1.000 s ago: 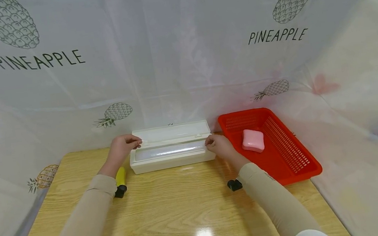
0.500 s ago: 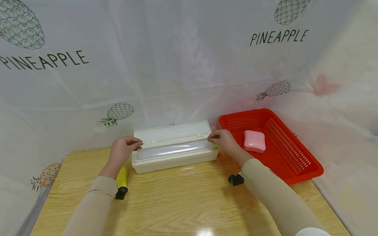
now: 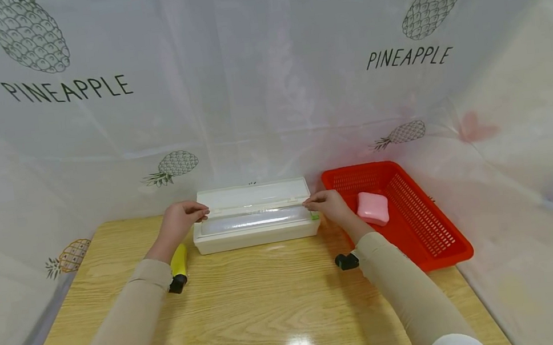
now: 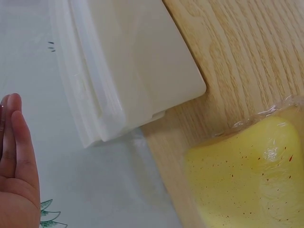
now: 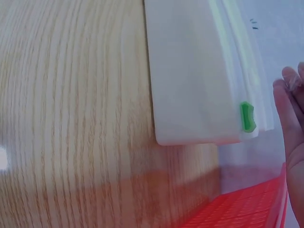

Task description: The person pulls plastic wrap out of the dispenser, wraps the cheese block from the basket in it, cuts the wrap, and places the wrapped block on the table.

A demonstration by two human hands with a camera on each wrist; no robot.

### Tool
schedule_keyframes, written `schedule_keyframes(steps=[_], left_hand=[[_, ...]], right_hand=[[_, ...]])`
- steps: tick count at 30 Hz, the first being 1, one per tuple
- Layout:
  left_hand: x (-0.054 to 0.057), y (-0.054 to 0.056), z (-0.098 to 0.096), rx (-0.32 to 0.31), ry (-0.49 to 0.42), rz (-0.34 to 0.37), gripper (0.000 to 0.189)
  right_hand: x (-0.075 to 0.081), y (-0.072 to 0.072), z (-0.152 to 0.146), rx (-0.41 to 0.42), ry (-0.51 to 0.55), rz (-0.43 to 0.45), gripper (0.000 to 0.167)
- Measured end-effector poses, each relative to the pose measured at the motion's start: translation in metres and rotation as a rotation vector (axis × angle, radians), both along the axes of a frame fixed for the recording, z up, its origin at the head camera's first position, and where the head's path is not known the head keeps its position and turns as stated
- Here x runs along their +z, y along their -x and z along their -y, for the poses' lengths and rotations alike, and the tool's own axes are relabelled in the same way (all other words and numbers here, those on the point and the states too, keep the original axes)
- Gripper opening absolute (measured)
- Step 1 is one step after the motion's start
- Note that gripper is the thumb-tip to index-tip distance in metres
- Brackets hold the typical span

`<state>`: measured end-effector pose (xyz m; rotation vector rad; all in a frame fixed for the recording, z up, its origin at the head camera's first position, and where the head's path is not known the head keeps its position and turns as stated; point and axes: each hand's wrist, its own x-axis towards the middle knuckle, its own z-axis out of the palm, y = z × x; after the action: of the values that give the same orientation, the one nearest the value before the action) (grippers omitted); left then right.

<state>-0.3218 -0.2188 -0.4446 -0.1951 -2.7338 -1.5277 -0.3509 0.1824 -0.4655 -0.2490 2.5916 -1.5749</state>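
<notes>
A long white cling film dispenser (image 3: 258, 237) lies at the back of the table, its lid (image 3: 250, 193) tipped back against the curtain. Inside it sits a shiny roll of cling film (image 3: 256, 220). My left hand (image 3: 181, 216), above the dispenser's left end, pinches the clear film between thumb and fingers. At the other end my right hand (image 3: 331, 203) pinches the film too, and a crumpled bit of clear film (image 5: 293, 81) shows at its fingertips in the right wrist view. A green slider (image 5: 247, 117) sits at the dispenser's right end.
A red basket (image 3: 431, 228) with a pink, rounded-square object (image 3: 373, 208) in it stands right of the dispenser. A yellow, red-specked thing in clear wrap (image 4: 242, 171) lies by my left forearm. Black wrist cameras (image 3: 346, 261) show at the sleeves. A pineapple-print curtain hangs behind.
My right hand has lifted slightly up and away from the dispenser's right end, uncovering the green slider. The left hand holds nearly the same place.
</notes>
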Motion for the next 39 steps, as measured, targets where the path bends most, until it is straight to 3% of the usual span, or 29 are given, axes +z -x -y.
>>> schedule_keyframes(steps=[6,12,17,20,23,31,39], left_hand=[[-0.001,0.0,0.001,-0.002,-0.016,0.009,0.019],[-0.001,-0.002,0.001,-0.008,-0.014,0.012,0.022],[0.001,-0.003,0.001,0.002,-0.011,0.015,0.021],[0.001,-0.002,0.0,0.006,-0.017,0.02,0.02],[0.001,-0.002,-0.001,0.003,-0.014,0.019,0.019],[0.0,-0.002,-0.001,0.011,-0.013,0.016,0.018],[0.0,-0.002,0.0,0.006,-0.055,0.03,0.02]], right_hand=[[-0.002,0.0,-0.002,-0.04,0.053,-0.022,0.012],[0.001,-0.002,-0.004,-0.011,0.114,-0.047,0.011],[0.001,-0.003,-0.004,0.068,-0.03,-0.074,0.027],[-0.001,-0.003,-0.004,0.126,-0.148,-0.147,0.035],[-0.003,-0.002,-0.004,0.143,-0.24,-0.214,0.032],[-0.009,0.002,-0.001,0.075,-0.253,-0.199,0.02],[-0.026,-0.006,0.012,0.243,-0.395,-0.319,0.025]])
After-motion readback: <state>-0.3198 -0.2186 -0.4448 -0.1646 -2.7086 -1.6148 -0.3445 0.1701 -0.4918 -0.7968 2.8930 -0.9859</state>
